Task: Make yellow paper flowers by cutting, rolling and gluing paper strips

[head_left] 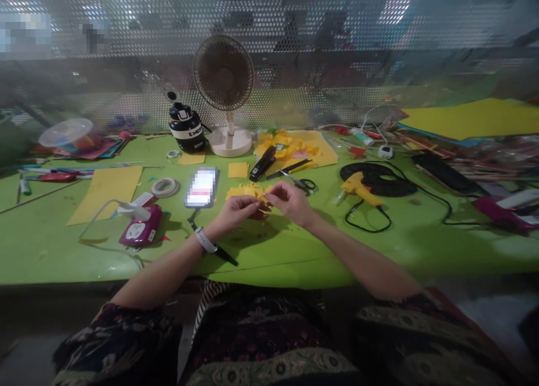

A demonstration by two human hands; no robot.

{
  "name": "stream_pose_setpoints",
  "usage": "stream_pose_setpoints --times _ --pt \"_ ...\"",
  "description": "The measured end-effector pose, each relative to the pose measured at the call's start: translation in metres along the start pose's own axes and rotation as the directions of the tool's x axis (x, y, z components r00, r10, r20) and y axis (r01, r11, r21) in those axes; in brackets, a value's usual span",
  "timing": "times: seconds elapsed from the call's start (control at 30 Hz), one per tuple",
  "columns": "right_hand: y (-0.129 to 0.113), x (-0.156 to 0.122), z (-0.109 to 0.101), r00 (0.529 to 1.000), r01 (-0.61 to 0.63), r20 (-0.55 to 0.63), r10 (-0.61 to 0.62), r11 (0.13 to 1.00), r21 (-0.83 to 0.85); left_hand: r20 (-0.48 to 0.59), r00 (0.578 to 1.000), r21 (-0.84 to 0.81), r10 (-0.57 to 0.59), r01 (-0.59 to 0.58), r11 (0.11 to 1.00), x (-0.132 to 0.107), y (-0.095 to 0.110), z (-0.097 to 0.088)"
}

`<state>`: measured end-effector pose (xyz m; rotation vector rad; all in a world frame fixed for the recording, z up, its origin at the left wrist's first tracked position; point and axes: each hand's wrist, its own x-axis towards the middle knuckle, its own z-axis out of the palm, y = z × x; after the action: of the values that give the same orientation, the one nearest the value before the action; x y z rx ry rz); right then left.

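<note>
Above the green table, my left hand [239,210] and my right hand [291,202] come together with their fingers closed in pinches. Between the fingertips is a small piece of yellow paper [266,197], mostly hidden by the fingers. Just beyond my left hand lie more cut yellow paper pieces [246,190] with uneven edges. Scissors [304,183] rest behind my right hand. A black stapler [263,163] lies farther back, near a small yellow paper square [238,170].
A phone [201,187], white tape roll [164,187] and purple power strip [141,227] lie left. At right, a yellow glue gun [360,189] rests by a black disc [393,179], its cord looping forward. A fan [231,142] and dark bottle [188,132] stand behind.
</note>
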<state>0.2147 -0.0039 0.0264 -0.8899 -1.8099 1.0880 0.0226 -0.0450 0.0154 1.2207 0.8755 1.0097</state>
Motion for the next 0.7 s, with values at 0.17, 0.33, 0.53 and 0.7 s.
stream_pose_setpoints --times 0.17,0.33,0.53,0.7 --pt "-0.004 0.003 -0.006 0.968 -0.144 0.208 0.139 0.99 0.009 0.072 0.994 -0.049 -0.079 0.083 0.995 0.0 0.0 -0.003" --pt "-0.006 0.0 -0.006 0.966 -0.038 0.25 0.064 0.993 -0.109 0.134 0.981 -0.094 -0.142 0.155 0.983 -0.001 0.001 -0.005" --pt "-0.005 -0.004 0.0 0.981 0.097 0.18 -0.068 0.983 -0.158 0.161 0.969 -0.015 -0.186 0.191 0.982 -0.003 0.009 -0.001" --pt "-0.007 -0.004 0.0 0.984 0.101 0.164 -0.075 0.982 -0.16 0.146 0.976 0.019 -0.16 0.158 0.987 -0.003 0.01 0.0"
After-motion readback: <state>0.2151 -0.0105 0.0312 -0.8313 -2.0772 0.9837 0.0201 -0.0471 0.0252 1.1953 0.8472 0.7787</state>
